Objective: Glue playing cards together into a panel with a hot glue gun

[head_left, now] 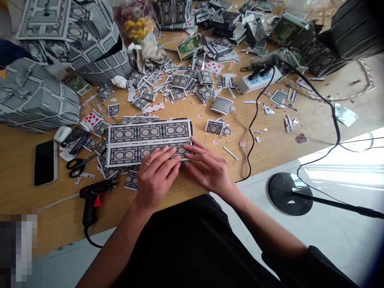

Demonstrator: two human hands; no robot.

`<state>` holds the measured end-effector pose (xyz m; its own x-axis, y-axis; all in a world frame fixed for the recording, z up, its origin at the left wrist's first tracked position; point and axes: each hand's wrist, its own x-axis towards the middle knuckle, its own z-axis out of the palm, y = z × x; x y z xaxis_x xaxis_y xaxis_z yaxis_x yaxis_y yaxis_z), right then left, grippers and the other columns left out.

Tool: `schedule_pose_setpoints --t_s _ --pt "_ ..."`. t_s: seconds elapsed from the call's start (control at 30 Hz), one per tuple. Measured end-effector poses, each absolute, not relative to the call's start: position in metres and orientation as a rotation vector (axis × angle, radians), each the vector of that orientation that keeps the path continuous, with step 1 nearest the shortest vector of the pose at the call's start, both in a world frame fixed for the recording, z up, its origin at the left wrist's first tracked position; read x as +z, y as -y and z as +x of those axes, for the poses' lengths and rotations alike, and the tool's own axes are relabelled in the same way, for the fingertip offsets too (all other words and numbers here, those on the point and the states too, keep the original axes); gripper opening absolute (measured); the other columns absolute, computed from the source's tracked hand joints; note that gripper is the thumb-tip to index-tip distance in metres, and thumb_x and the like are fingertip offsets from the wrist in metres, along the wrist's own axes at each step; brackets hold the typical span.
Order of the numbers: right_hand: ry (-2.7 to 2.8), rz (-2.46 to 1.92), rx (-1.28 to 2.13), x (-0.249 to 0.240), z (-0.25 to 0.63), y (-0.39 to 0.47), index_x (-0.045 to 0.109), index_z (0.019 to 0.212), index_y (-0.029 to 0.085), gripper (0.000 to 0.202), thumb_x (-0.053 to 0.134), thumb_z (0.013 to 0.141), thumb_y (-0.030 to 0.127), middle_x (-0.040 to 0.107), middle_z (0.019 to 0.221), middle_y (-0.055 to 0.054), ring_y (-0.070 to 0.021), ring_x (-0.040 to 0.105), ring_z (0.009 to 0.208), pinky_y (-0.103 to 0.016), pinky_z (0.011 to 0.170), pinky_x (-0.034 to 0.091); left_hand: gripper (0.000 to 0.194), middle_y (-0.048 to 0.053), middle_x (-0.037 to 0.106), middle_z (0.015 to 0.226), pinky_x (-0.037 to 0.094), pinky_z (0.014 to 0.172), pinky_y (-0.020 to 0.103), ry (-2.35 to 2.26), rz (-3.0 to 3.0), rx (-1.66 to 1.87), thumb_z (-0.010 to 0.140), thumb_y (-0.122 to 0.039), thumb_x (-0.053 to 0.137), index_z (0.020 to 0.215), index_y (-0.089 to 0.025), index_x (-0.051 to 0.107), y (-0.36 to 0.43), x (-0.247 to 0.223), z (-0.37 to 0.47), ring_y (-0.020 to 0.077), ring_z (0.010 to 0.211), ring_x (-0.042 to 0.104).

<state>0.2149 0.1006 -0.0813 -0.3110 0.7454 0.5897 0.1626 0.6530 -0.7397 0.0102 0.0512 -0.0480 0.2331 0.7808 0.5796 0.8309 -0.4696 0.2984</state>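
Blk clothing (186, 244), then L hand (155, 176) & R hand (213, 168), both grips loosely uncurled, fingertips on card panel (150, 136)

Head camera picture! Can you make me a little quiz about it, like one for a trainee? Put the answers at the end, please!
1. Pick one: what are the left hand and the right hand both touching? A) the scissors B) the card panel C) the power strip
2. True or false: the glue gun has a red trigger.
3. Which hand wears the ring?

Key: 1. B. 2. True. 3. The left hand.
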Motion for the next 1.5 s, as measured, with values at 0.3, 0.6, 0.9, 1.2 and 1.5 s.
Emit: schedule_pose_setpoints --t_s 0.3,0.6,0.9,1.2,1.5 --pt "1.828 -0.745 0.685 -0.0792 0.2136 -0.0985 0.078 0.121 0.026 0.028 0.077 0.096 0.013 0.081 0.136 -0.009 -0.0325 0.068 0.144 -0.056 0.121 0.061 0.032 0.006 0.082 0.133 0.059 0.118 0.046 1.590 -2.408 -1.067 0.097 -0.012 0.077 0.126 -0.025 0.075 -0.0505 -0.0491 0.0100 0.0247 0.128 0.077" --pt "1.820 -0.753 0.687 -0.0794 0.2130 -0.0980 0.078 0.121 0.027 0.028 0.078 0.096 0.013 0.081 0.137 -0.008 -0.0327 0.068 0.143 -0.055 0.121 0.061 0.030 0.007 0.083 0.131 0.060 0.116 0.046 1.585 -2.380 -1.073 0.096 -0.014 0.080 0.124 -0.023 0.075 -0.0510 -0.0500 0.0118 0.0250 0.126 0.077" --pt "1.843 -0.698 0.775 -0.0767 0.2210 -0.1045 0.078 0.125 0.027 0.030 0.074 0.098 0.013 0.079 0.140 -0.009 -0.0318 0.067 0.145 -0.056 0.124 0.058 0.028 0.007 0.083 0.131 0.060 0.116 0.046 1.589 -2.389 -1.065 0.097 -0.014 0.079 0.123 -0.024 0.075 -0.0510 -0.0490 0.0123 0.0249 0.126 0.077" --pt "1.824 -0.692 0.817 -0.0762 0.2213 -0.1042 0.078 0.126 0.026 0.029 0.072 0.100 0.015 0.079 0.141 -0.009 -0.0320 0.066 0.146 -0.058 0.125 0.056 0.028 0.007 0.083 0.130 0.060 0.116 0.046 1.590 -2.386 -1.067 0.096 -0.014 0.080 0.122 -0.023 0.075 -0.0513 -0.0493 0.0127 0.0255 0.125 0.078" --pt "1.819 -0.674 0.808 -0.0764 0.2205 -0.1034 0.078 0.125 0.023 0.031 0.072 0.098 0.009 0.079 0.140 -0.012 -0.0318 0.065 0.147 -0.057 0.126 0.055 0.026 0.007 0.083 0.129 0.061 0.115 0.046 1.587 -2.369 -1.060 0.097 -0.015 0.080 0.121 -0.023 0.075 -0.0512 -0.0495 0.0135 0.0254 0.124 0.078"
